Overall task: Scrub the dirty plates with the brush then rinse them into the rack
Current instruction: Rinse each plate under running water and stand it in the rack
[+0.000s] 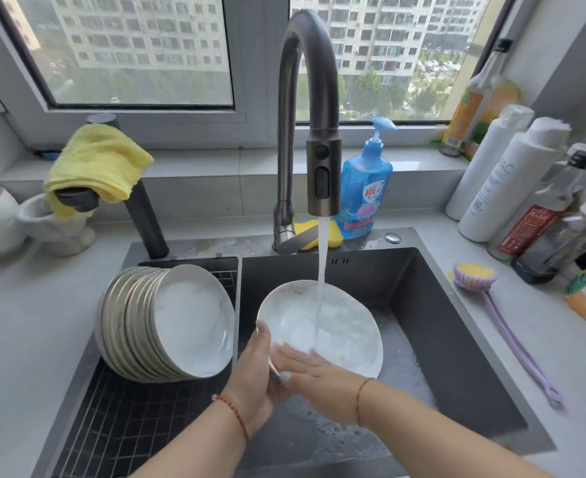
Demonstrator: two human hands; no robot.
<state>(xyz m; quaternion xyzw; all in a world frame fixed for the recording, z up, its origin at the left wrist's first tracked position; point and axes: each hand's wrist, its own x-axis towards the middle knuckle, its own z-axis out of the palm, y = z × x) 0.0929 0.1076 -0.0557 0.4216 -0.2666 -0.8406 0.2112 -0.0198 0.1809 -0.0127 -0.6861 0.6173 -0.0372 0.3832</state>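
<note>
Far left: a yellow cloth (96,163) is hanging over a dark side tap, not part of this step.

Left of the sink: the rack (122,419) is holding a row of stacked plates (167,322) standing on edge, leaning against its far end. They look rinsed, so most of the batch seems done.

Centre: the left hand (255,377) is making the grip, fingers curled round the near-left rim of the plate (322,326), holding it tilted over the sink basin (457,357). Water from the faucet (321,174) is running onto the plate's face. The right hand (314,370) is lying flat, fingers straight, rubbing the wet face; it is holding nothing.

Right: the brush (478,274) is lying on the bench beside the sink, well apart from both hands. Blue soap bottle (364,191) is standing behind the faucet.

Step in hand, as I read it: rinsing, scrubbing already finished for this plate. Suds are sitting in the basin.

Next move calls for lifting the plate clear of the stream, letting it drain, then swinging it left and setting it on edge against the front plate in the rack. Wet rim, one-hand grip: slip risk.
</note>
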